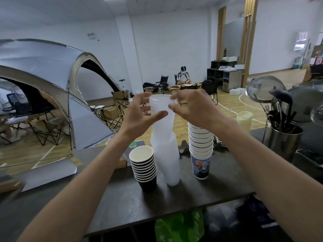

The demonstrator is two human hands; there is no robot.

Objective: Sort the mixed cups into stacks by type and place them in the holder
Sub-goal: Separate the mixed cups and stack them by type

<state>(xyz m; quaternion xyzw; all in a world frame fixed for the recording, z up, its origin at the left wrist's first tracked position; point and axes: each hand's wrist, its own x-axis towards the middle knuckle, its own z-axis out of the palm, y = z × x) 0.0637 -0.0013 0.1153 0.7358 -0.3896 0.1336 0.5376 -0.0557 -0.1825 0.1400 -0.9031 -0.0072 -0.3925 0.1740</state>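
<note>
Translucent plastic cups (pixel 165 145) make up the tall middle stack on the dark counter (pixel 113 198); I have both hands at its top. Left hand (pixel 139 112) curls round the uppermost cup (pixel 161 109), right hand (pixel 190 107) pinches its rim. Black paper cups (pixel 144 165) sit nested to the left, printed blue cups (pixel 201 147) to the right. Sorting looks nearly done. Holder possibly the dark rack (pixel 183 145) behind the stacks, hard to tell. No stack is placed in it yet
</note>
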